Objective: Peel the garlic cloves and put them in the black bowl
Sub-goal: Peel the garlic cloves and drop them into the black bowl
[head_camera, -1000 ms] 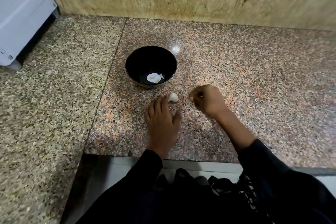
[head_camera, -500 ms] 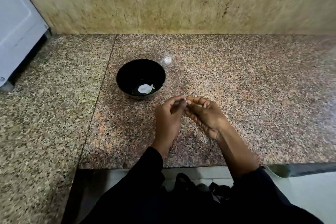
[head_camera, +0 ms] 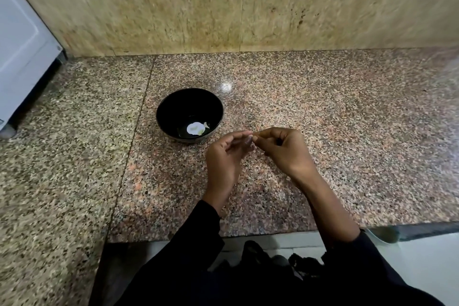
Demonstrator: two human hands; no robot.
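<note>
Head view: two hands meeting beside the black bowl

Head view, looking down on a speckled granite counter (head_camera: 323, 112). Black bowl (head_camera: 190, 114) stands upright on the counter, near its middle. On the bowl's floor lies a pale, rounded piece (head_camera: 195, 128), with a smaller pale scrap touching its right edge; whether this is a peeled clove or skin cannot be told.

Left hand (head_camera: 224, 156) is raised just in front of the bowl and to its right, back of the hand toward the camera, fingers curled forward and thumb brought toward the fingertips. Right hand (head_camera: 285, 150) is further right of the bowl, at the same height, its fingers curled and its thumb and forefinger pressed together. The fingertips of both hands meet at one spot close to the bowl's near right rim. A tiny pale speck shows at that meeting point; it is too small to identify, so what each hand pinches cannot be told. No garlic clove can be made out on the counter near the bowl.

Both forearms run back from the bowl toward the counter's front edge, ending in dark sleeves (head_camera: 198, 238). A seam (head_camera: 139, 129) in the granite runs just left of the bowl. Behind the bowl rises a mottled yellowish wall (head_camera: 223, 5). Far left of the bowl, a white appliance (head_camera: 19, 45) stands at the counter's end.
</note>
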